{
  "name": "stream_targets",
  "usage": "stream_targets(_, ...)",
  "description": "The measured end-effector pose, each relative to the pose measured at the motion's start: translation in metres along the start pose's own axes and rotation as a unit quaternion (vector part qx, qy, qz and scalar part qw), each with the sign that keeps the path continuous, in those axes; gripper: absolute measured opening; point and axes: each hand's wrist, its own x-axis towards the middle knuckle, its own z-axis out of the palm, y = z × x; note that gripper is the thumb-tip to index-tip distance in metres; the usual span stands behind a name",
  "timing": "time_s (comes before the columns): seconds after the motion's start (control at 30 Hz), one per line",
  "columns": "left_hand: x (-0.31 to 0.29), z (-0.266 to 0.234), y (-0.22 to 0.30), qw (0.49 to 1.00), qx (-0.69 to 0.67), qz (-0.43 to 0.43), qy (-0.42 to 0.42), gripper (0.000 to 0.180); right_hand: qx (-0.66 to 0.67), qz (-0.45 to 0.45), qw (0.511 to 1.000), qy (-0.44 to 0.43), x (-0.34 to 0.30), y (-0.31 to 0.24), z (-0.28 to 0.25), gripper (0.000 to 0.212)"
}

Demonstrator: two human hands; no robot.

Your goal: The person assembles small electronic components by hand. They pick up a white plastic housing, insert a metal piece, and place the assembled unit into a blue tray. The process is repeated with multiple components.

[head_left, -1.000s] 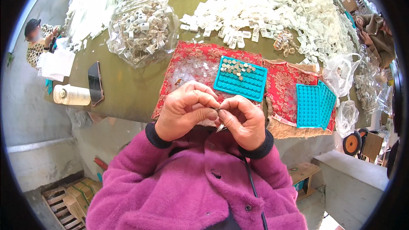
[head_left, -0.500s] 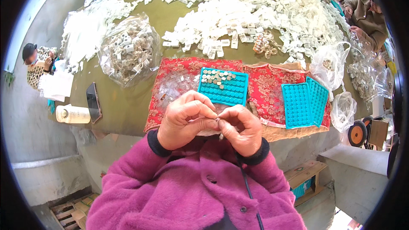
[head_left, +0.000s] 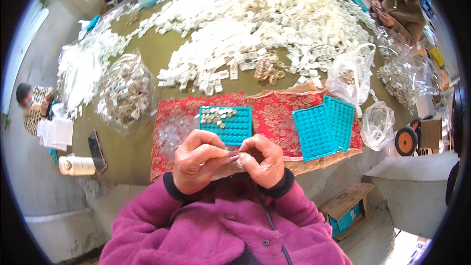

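My left hand (head_left: 200,163) and my right hand (head_left: 263,163) meet in front of my chest, just off the near edge of the red patterned cloth (head_left: 267,113). Both are closed in a pinch, thumb against fingers, with the tips almost touching. What lies between them is too small to make out; a little silvery bit shows below the right fingertips. Just beyond the hands, a teal tray (head_left: 235,135) with rows of round hollows rests on the cloth. Small round metallic pieces (head_left: 216,114) fill part of its far left side.
Two more teal trays (head_left: 316,132) overlap at the right. Clear plastic scraps (head_left: 176,130) lie left. Beyond are a heap of whitish plastic pieces (head_left: 245,29), a filled clear bag (head_left: 126,91), a white bag (head_left: 351,76), a phone (head_left: 97,152) and a pale bottle (head_left: 77,165). People sit around the table.
My view has shifted, so the table and trays appear farther left and lower. The hands stay pinched together, their fingertips slightly farther apart. The person at the right has hands raised together.
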Motion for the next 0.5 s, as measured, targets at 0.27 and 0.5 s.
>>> stream_targets(0.27, 0.021, -0.003, -0.017, 0.984, -0.14, -0.063, -0.085, 0.028, 0.062, -0.158, 0.985, -0.013, 0.007, 0.01, -0.003, 0.02)
stream_targets(0.5, 0.095, -0.012, -0.059, 0.973, 0.185, 0.051, -0.126, 0.032, 0.174, -0.101, 0.976, 0.086, 0.007, 0.024, 0.0, 0.016)
